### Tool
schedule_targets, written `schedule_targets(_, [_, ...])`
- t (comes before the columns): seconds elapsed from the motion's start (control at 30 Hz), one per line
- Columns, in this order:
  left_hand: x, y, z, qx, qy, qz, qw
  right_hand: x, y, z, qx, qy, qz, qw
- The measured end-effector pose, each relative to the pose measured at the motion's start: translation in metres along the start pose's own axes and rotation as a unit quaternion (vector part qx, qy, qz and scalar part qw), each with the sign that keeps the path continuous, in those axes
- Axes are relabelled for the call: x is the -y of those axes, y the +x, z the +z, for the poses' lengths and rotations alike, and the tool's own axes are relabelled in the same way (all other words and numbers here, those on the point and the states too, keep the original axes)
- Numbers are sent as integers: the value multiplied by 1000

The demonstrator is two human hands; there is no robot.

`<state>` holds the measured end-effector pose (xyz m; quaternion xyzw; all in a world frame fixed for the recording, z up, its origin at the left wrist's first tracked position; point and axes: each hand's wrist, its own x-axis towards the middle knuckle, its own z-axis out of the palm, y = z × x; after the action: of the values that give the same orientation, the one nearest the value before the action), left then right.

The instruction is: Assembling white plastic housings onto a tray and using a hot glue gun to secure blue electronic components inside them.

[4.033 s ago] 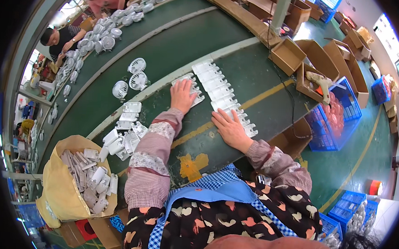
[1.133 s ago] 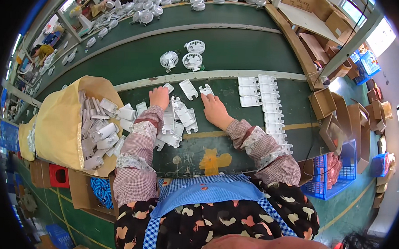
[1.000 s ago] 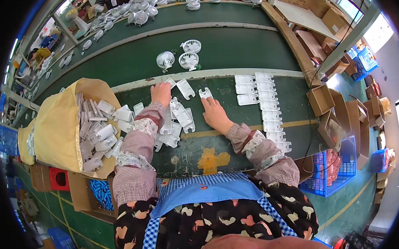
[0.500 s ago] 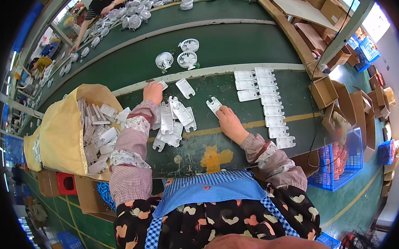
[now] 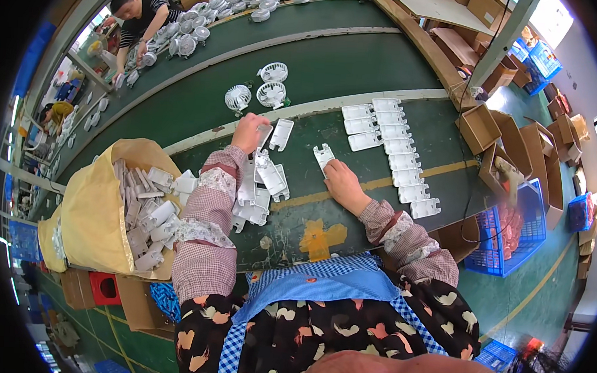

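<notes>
"Where are the hands, and what are they holding?"

"The right hand (image 5: 345, 186) is pinching the near end of a notched shell (image 5: 323, 156), white and shallow, lying on the bench (image 5: 290, 221) between a loose pile and some tidy columns. Thumb and fingers are clamping it, perhaps there because that is leaving the notched far end clear."

"And the left hand (image 5: 249, 132)?"

"It is gripping a tilted shell (image 5: 265, 133) at the far edge of the loose pile (image 5: 270, 173). The fingertips seem to be pressing together on it, though the knuckles are hiding some of the hold."

"Why are the others lying so neatly?"

"3 shells are forming a short column (image 5: 365, 141) just beside a longer column (image 5: 403, 162); the order is probably keeping each piece easy to see. At left, a paper sack (image 5: 87, 210) of white parts is facing the bench, likely for easy reach."

"And around them?"

"The bench is showing scuffs, a yellow stripe and an orange patch (image 5: 324, 241). Beyond it, 3 small fans (image 5: 272, 95) are sitting on a green strip (image 5: 357, 62). Farther off, a co-worker (image 5: 137, 25) is bending over many more. At right, cardboard boxes (image 5: 479, 128) are standing near a blue crate (image 5: 488, 245)."
</notes>
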<state>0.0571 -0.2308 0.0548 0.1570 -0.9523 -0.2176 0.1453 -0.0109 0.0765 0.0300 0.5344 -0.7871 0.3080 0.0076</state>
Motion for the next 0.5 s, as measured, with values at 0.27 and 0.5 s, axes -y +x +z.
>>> schedule_targets(0.27, [-2, 14, 11, 79, 96, 145, 982, 5, -8, -1, -5, -7, 42, 999])
schedule_targets(0.5, [17, 20, 3, -8, 155, 181, 971, 16, -21, -38, -6, -61, -36, 997])
